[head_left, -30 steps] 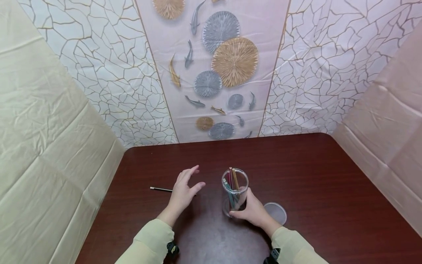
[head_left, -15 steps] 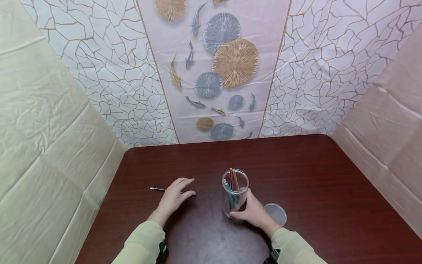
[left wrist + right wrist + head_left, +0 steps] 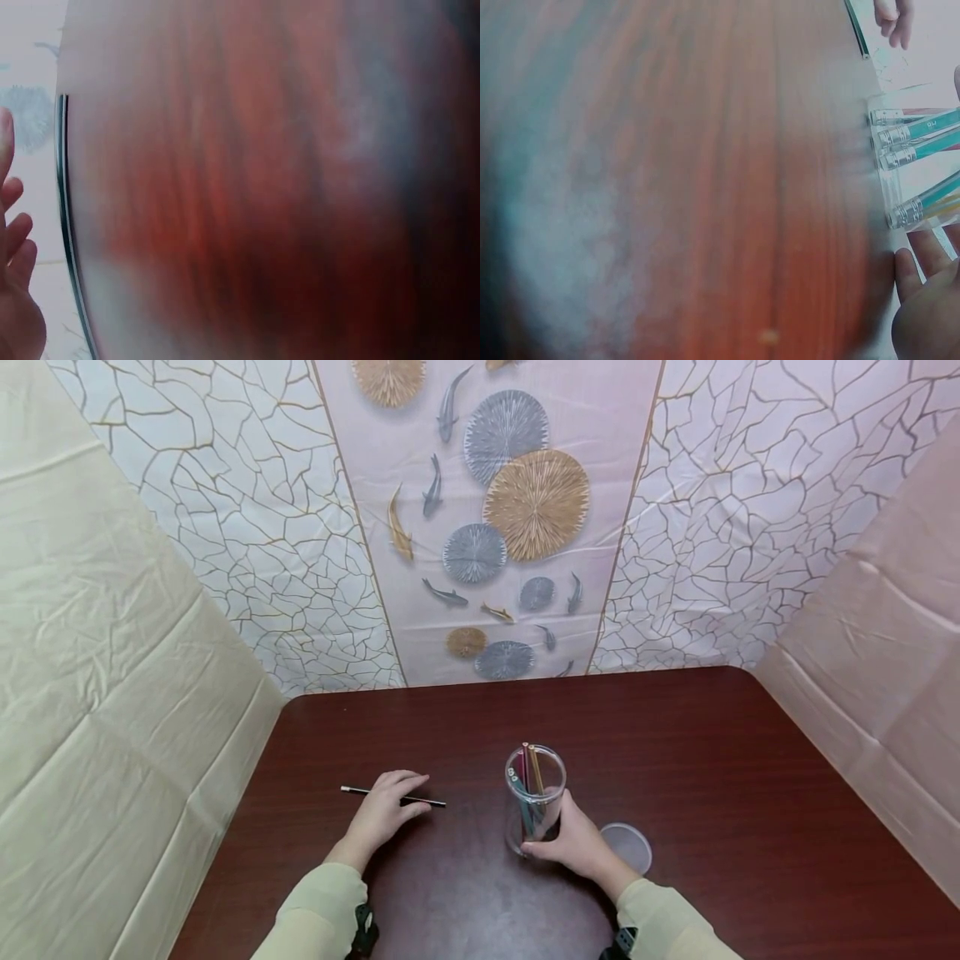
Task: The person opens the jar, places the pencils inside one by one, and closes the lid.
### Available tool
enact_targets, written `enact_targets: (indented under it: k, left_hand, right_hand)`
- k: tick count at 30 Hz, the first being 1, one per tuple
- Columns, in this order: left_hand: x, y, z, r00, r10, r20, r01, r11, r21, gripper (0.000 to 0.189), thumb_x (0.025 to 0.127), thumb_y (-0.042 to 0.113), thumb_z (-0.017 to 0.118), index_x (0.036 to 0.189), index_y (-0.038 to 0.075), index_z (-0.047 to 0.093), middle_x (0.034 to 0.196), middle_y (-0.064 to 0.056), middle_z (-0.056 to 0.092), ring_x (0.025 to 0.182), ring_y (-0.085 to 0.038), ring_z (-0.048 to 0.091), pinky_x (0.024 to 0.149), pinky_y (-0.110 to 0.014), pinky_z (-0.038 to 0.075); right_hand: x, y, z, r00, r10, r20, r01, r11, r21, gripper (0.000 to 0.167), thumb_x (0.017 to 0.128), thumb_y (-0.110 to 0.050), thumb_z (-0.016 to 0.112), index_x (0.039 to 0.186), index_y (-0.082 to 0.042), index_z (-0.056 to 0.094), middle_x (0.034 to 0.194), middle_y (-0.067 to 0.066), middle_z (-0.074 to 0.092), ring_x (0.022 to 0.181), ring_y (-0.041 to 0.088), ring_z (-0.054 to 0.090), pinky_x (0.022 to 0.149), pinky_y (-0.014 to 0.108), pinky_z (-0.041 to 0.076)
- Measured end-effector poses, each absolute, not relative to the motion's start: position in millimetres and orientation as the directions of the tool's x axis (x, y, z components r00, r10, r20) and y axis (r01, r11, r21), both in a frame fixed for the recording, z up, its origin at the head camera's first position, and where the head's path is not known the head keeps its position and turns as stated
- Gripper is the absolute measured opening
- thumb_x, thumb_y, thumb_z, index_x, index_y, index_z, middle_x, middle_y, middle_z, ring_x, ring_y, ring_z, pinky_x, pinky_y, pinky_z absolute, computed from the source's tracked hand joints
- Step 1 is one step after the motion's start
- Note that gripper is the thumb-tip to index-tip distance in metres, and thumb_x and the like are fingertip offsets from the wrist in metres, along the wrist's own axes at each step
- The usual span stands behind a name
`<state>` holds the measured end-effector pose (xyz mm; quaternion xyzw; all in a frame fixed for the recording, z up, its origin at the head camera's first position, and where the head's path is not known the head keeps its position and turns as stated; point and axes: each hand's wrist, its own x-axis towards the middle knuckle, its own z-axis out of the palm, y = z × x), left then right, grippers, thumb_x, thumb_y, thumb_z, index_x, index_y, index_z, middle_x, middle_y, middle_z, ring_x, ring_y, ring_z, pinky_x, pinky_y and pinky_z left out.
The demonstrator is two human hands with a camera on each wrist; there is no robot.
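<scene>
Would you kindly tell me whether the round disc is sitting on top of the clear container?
No, the round disc lies on the table to the right of the clear container, whose top is open.

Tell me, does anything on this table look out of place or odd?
Only a dark pencil, lying loose at the left hand while the other pencils stand in the clear cup, so it looks stray. Nothing appears spilled or damaged.
</scene>
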<state>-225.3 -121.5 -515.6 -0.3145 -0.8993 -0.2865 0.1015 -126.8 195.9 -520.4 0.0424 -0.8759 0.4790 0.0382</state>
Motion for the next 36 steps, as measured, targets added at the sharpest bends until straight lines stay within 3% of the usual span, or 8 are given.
enact_targets:
  k: [9, 19, 27, 36]
  left_hand:
    - [-225.7, -136.0, -531.7, -0.842, 0.47, 0.265, 0.534, 0.662, 0.525, 0.04, 0.079, 0.026, 0.076, 0.115, 0.011, 0.068, 0.114, -0.003, 0.061, 0.113, -0.028, 0.05, 0.095, -0.044, 0.039]
    - [-225.6, -131.9, -539.6, -0.797, 0.501, 0.336, 0.603, 0.673, 0.428, 0.024, 0.079, 0.018, 0.075, 0.102, 0.011, 0.073, 0.106, -0.004, 0.06, 0.1, -0.027, 0.052, 0.086, -0.041, 0.043]
    - [-223.3, -127.4, -538.5, -0.763, 0.513, 0.394, 0.643, 0.664, 0.382, 0.011, 0.077, 0.014, 0.076, 0.088, 0.014, 0.075, 0.093, 0.002, 0.058, 0.089, -0.021, 0.052, 0.08, -0.035, 0.043]
    - [-219.9, -117.2, -524.7, -0.752, 0.498, 0.432, 0.651, 0.665, 0.365, 0.007, 0.08, 0.015, 0.074, 0.087, 0.017, 0.072, 0.092, 0.005, 0.059, 0.09, -0.018, 0.052, 0.081, -0.033, 0.043]
  right_hand:
    - [-127.1, 195.4, -521.1, -0.993, -0.042, 0.107, -0.113, 0.549, -0.828, 0.087, 0.059, -0.036, 0.088, 0.126, -0.007, 0.041, 0.117, 0.006, 0.056, 0.104, 0.017, 0.055, 0.09, 0.041, 0.042]
    - [-126.0, 195.2, -520.0, -0.992, -0.04, 0.117, -0.12, 0.55, -0.827, 0.088, 0.059, -0.037, 0.088, 0.126, -0.005, 0.041, 0.117, 0.009, 0.056, 0.105, 0.02, 0.054, 0.091, 0.043, 0.042]
    - [-126.6, 195.1, -520.6, -0.994, -0.034, 0.102, -0.104, 0.542, -0.834, 0.084, 0.058, -0.036, 0.088, 0.123, -0.009, 0.042, 0.107, 0.001, 0.058, 0.101, 0.016, 0.056, 0.09, 0.04, 0.042]
    - [-126.1, 196.3, -521.2, -0.995, -0.034, 0.09, -0.094, 0.542, -0.835, 0.084, 0.058, -0.039, 0.088, 0.12, -0.008, 0.042, 0.098, -0.003, 0.058, 0.098, 0.015, 0.056, 0.089, 0.04, 0.043]
